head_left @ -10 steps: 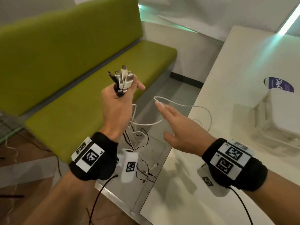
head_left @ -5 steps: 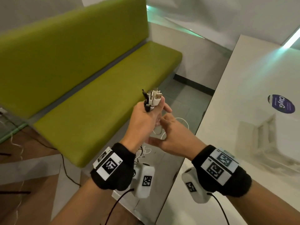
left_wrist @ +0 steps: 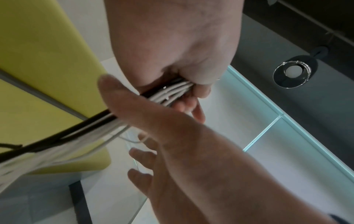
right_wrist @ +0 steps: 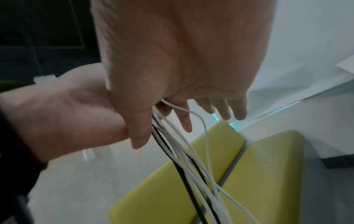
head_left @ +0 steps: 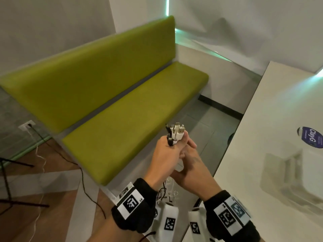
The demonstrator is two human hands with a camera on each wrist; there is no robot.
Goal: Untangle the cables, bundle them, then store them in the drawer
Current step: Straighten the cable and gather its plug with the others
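Several cables [head_left: 175, 135] stand clamped in our left hand [head_left: 166, 154], plugs up, over the floor left of the white table [head_left: 272, 119]. Our right hand [head_left: 190, 165] meets them just below, fingers loosely spread. If it drags the hanging strands unevenly, we risk plugs slipping and fresh tangles.

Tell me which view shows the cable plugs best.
The head view: the cable plugs stick up clearly above the left hand, fanned out. The left wrist and right wrist views show only the cords running below the fist, no plugs.
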